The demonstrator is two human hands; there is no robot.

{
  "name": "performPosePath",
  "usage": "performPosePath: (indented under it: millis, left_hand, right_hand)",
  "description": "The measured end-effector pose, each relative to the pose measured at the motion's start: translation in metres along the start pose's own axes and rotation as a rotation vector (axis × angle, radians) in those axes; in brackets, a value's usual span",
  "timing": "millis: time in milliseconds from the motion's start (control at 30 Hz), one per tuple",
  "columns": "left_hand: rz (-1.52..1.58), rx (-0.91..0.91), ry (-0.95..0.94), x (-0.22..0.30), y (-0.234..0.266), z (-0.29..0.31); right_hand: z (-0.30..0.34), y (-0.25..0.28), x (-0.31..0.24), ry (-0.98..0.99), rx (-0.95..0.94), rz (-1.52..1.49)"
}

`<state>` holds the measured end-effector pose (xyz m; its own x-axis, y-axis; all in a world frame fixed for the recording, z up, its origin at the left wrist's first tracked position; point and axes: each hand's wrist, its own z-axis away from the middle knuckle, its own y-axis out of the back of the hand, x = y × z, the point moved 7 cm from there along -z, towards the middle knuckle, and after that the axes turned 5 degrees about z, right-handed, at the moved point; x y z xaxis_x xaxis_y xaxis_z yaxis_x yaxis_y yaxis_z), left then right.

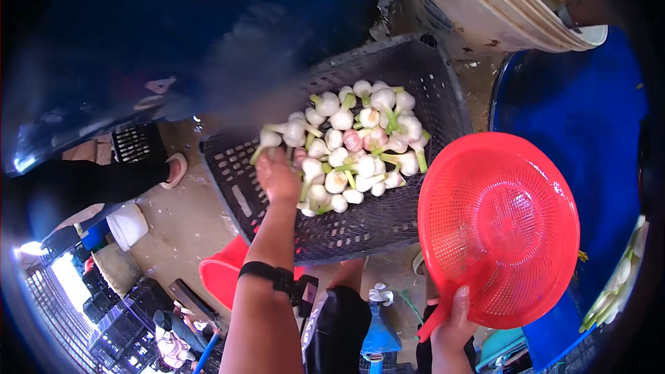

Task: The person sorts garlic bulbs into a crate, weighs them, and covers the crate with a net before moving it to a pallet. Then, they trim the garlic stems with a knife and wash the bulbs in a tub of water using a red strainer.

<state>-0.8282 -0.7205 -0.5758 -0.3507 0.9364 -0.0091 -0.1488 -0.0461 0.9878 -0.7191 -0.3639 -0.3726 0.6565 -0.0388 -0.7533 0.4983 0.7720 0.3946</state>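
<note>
White garlic bulbs with short green stem stubs, a few of them pinkish, lie heaped in a black perforated plastic crate. At the heap's left edge my left hand rests against the bulbs, its fingers stretched out and partly hidden among them; none is plainly gripped. My right hand is closed round the handle of a red plastic strainer, which is tilted beside the crate's right end. The strainer's bowl shows bare mesh. A black band with a small device sits on my left forearm.
Blue tubs stand at the upper left and right. A stained white bucket is at the top right, with another person's arm over it. A red basin lies below the crate. Another person's leg is at left.
</note>
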Motion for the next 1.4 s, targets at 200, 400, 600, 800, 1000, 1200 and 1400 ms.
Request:
performPosePath:
  millis: [200,400,600,800,1000,1200,1400]
  left_hand:
    - [0.129,-0.098,0.088,-0.011,-0.012,0.011]
    - [0.456,-0.146,-0.543,0.096,0.0,0.027]
    - [0.931,-0.104,-0.067,0.107,0.011,-0.036]
    - [0.748,-0.092,0.089,0.161,-0.01,-0.057]
    - [0.643,0.173,-0.175,0.158,-0.004,-0.05]
    - [0.42,0.067,-0.495,0.138,0.042,-0.055]
    - [0.782,0.131,0.2,0.001,0.127,0.019]
  right_hand:
    - [-0.005,0.0,0.016,-0.084,-0.175,0.008]
    - [-0.006,-0.013,0.004,-0.097,-0.15,-0.016]
    - [-0.01,-0.02,0.012,-0.109,-0.092,-0.041]
    - [-0.008,-0.027,0.011,-0.132,-0.136,-0.008]
    - [-0.016,-0.021,0.012,-0.107,-0.106,0.003]
    - [-0.021,-0.019,0.001,-0.114,-0.077,-0.026]
    - [-0.039,0.0,-0.003,-0.073,-0.125,-0.087]
